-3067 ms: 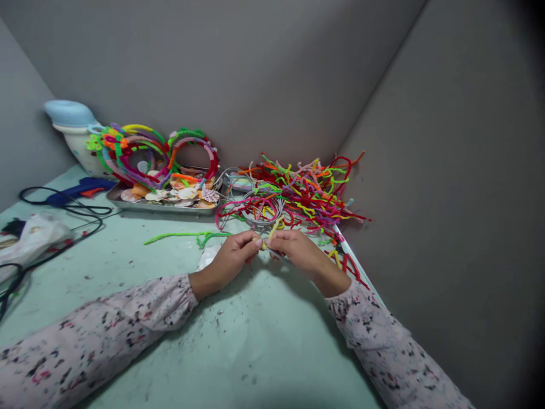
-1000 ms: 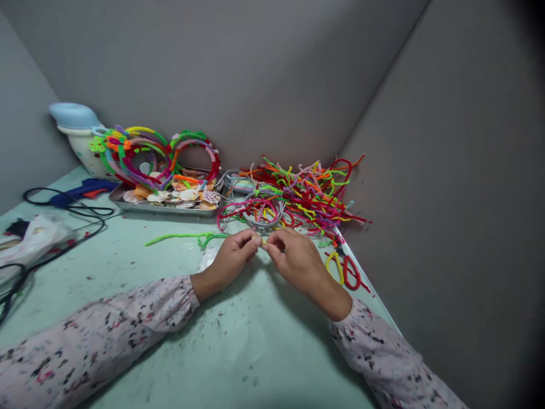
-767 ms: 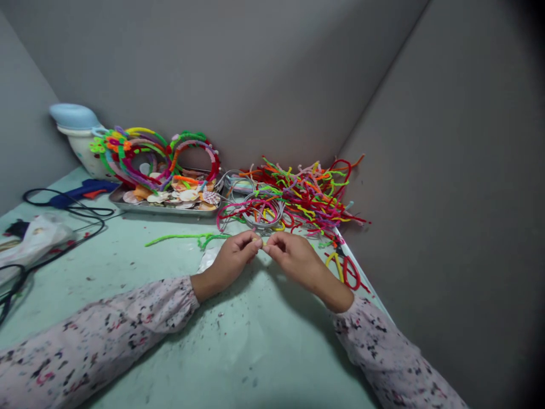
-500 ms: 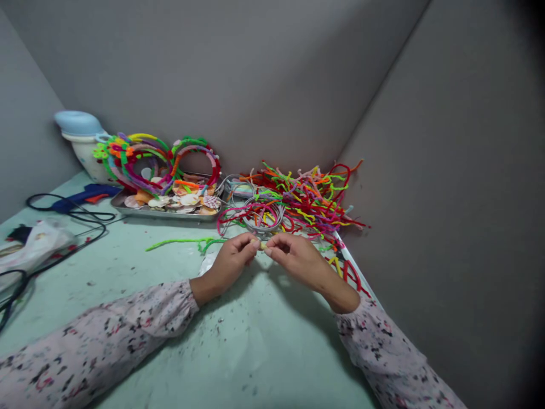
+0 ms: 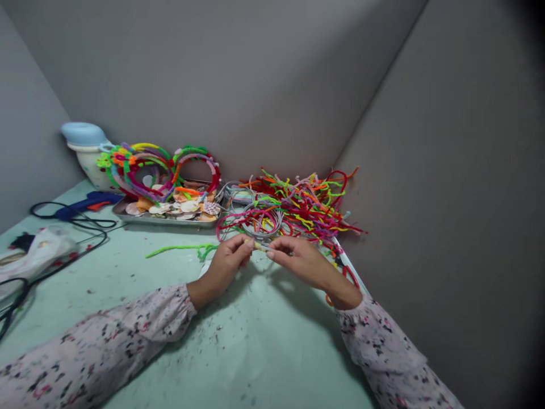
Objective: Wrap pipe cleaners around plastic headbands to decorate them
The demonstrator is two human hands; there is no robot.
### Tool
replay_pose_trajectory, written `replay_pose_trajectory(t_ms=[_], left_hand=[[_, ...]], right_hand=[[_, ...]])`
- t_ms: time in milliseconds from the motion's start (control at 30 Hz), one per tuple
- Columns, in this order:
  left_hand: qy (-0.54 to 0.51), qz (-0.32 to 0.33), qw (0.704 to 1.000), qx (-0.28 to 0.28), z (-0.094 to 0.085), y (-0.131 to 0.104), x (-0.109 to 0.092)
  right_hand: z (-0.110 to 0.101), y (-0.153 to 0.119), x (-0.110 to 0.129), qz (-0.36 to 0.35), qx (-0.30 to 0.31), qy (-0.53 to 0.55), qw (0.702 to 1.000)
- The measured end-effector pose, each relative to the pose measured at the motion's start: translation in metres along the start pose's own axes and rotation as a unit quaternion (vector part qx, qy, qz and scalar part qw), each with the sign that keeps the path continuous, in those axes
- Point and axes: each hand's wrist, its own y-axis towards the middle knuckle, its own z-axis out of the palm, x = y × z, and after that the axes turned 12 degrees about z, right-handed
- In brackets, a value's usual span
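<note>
Over the table's middle, my left hand [image 5: 223,261] and my right hand [image 5: 301,262] face each other with fingertips pinched. A short, thin pale-yellow piece [image 5: 259,246] stretches between the two pinches, with a greyish end on the right; it is too small to name for sure. Just behind my fingers lie coils of grey wire [image 5: 259,230]. A bright green pipe cleaner [image 5: 174,249] lies to the left of my left hand, its right end partly hidden by that hand.
A metal tray [image 5: 170,222] of shells [image 5: 189,206] holds pipe-cleaner-wrapped hoops [image 5: 196,153]. A heap of colourful pipe cleaners [image 5: 306,199] lies against the wall. At left are a blue glue gun [image 5: 85,203], black cord [image 5: 100,229], plastic bag [image 5: 46,250] and light-blue-lidded container [image 5: 87,145].
My hands have drawn slightly apart, and more of the pale-yellow piece and its greyish end shows between them. The view has tilted a little, so the background sits lower.
</note>
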Motion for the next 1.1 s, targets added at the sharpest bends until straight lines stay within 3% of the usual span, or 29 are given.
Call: replay_pose_trajectory(t_ms=[267, 433, 633, 767, 967, 1100], left_hand=[[-0.03, -0.026, 0.999, 0.012, -0.003, 0.004, 0.001], [-0.059, -0.063, 0.996, 0.021, -0.003, 0.005, 0.002], [-0.115, -0.092, 0.989, -0.003, -0.003, 0.009, 0.0], [-0.178, -0.109, 0.978, -0.028, -0.008, 0.017, -0.004], [-0.281, -0.143, 0.942, -0.111, -0.018, 0.03, -0.007], [-0.326, -0.183, 0.922, -0.105, -0.02, 0.033, -0.012]], right_hand=[[0.002, 0.004, -0.004, -0.064, -0.064, -0.031, 0.995], [0.012, 0.01, -0.017, -0.134, -0.17, -0.022, 0.976], [0.017, 0.025, -0.054, -0.165, -0.294, -0.027, 0.941], [0.016, 0.031, -0.07, -0.148, -0.303, -0.016, 0.941], [0.02, 0.034, -0.071, -0.101, -0.287, -0.003, 0.953], [0.021, 0.035, -0.073, -0.078, -0.292, 0.011, 0.953]])
